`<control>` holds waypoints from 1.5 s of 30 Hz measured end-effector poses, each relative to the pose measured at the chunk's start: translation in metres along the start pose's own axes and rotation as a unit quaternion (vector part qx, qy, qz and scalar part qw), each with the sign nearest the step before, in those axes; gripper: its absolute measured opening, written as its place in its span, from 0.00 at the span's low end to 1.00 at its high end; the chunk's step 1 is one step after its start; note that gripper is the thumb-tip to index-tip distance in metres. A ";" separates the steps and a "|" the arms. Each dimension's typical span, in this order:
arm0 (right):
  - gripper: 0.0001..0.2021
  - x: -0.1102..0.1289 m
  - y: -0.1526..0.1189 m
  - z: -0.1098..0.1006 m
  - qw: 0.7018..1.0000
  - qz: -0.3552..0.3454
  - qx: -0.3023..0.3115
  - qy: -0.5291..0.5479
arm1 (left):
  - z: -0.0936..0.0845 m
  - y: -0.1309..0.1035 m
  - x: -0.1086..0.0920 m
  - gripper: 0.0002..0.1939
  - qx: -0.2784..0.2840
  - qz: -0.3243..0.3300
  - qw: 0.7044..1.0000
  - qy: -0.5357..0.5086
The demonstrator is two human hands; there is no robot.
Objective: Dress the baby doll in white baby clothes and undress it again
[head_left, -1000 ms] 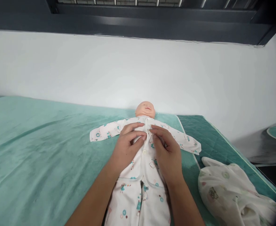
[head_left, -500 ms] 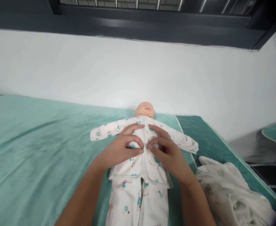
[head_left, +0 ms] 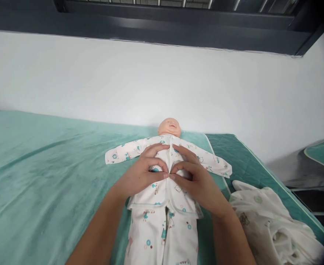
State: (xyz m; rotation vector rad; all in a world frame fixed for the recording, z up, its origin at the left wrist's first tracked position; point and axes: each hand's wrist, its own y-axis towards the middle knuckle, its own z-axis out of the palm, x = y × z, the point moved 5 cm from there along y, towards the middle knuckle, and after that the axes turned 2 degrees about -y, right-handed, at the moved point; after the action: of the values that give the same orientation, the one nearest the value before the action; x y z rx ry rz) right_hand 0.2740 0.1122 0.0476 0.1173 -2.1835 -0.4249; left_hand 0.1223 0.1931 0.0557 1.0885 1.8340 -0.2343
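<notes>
A baby doll (head_left: 169,127) lies on its back, dressed in a white printed shirt (head_left: 151,200) and matching trousers (head_left: 148,235). Its sleeves spread out to both sides. My left hand (head_left: 148,171) pinches the shirt's front edge at mid-chest between thumb and forefinger. From the other side, my right hand (head_left: 191,173) pinches the opposing front edge, its fingertips meeting those of my left hand. The other fingers of both hands rest on the chest of the shirt. Whatever lies between the fingertips, perhaps a fastening, is hidden.
Under the doll spreads a green sheet (head_left: 54,184), with a darker quilted pad (head_left: 242,158) at right. A crumpled white printed cloth (head_left: 275,221) lies beside my right forearm. Behind rises a white wall (head_left: 123,81) below a dark window frame (head_left: 178,25).
My right fingertips have moved left and now touch my left fingertips. The small button visible between them before is covered. The view has shifted slightly.
</notes>
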 end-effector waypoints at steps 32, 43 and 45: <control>0.04 0.000 0.001 0.001 0.997 0.038 -0.027 0.062 | 0.001 -0.001 0.004 0.02 0.027 -0.036 0.997 -0.061; 0.05 -0.001 0.001 0.005 0.998 0.043 -0.010 0.052 | 0.003 0.001 0.000 0.05 0.002 -0.016 1.000 -0.023; 0.04 -0.001 0.001 0.005 0.997 0.051 -0.016 0.062 | 0.004 0.001 0.002 0.05 -0.003 -0.024 0.999 -0.042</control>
State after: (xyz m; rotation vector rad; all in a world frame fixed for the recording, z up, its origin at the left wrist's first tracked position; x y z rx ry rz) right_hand 0.2706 0.1143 0.0449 0.0145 -2.0498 -0.3839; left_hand 0.1254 0.1931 0.0521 1.0160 1.7860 -0.2997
